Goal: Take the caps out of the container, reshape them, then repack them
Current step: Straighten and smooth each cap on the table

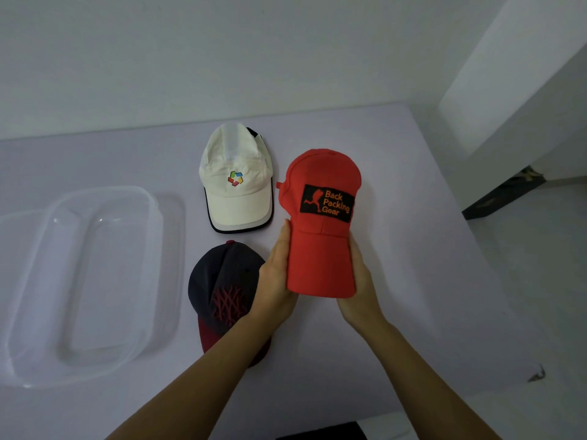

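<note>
A red cap [320, 185] with a black "Back Packing Gear" patch is held up above the table, its brim toward me and curved downward. My left hand [278, 271] grips the brim's left edge and my right hand [360, 281] grips its right edge, fingers hidden beneath. A white cap [236, 185] with a coloured logo lies flat on the table behind. A dark navy cap [222, 290] with a maroon brim lies in front of it, partly covered by my left forearm. The clear plastic container [158, 214] stands at the left with nothing in it.
The pale table [413, 312] meets a white wall at the back and a white pillar at the right. Its front edge runs along the bottom right, with a dark gap below. A small dark mark [536, 374] sits near the right edge.
</note>
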The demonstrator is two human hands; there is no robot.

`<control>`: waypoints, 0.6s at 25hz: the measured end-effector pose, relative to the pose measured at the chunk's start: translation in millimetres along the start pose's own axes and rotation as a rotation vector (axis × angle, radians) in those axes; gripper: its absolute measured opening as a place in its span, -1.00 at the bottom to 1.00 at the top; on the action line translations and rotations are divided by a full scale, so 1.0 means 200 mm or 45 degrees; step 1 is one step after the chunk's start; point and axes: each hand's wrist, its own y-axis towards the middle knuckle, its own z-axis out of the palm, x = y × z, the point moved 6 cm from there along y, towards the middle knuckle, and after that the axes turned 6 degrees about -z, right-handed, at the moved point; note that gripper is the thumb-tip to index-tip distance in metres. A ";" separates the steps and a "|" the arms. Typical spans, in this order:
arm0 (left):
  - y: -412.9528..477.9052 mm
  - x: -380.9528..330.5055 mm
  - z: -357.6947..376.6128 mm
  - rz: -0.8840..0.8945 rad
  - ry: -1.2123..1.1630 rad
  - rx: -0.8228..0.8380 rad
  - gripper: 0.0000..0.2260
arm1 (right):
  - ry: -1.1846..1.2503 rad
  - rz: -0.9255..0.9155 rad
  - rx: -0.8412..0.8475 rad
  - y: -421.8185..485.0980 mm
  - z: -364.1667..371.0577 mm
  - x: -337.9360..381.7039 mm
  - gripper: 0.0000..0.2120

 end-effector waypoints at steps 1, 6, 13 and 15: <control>0.00 0.01 0.00 -0.036 -0.047 -0.017 -0.36 | 0.005 -0.039 0.023 0.01 0.00 0.01 -0.50; -0.04 0.05 -0.02 -0.045 -0.069 -0.010 -0.37 | -0.390 -0.206 0.193 0.06 -0.05 0.09 -0.29; 0.10 0.16 -0.07 -0.766 -1.028 0.155 -0.60 | -0.799 -0.468 0.265 0.08 -0.11 0.08 -0.34; 0.10 0.12 -0.04 -0.975 -1.096 0.132 -0.52 | -0.876 -0.503 0.262 0.07 -0.09 0.07 -0.40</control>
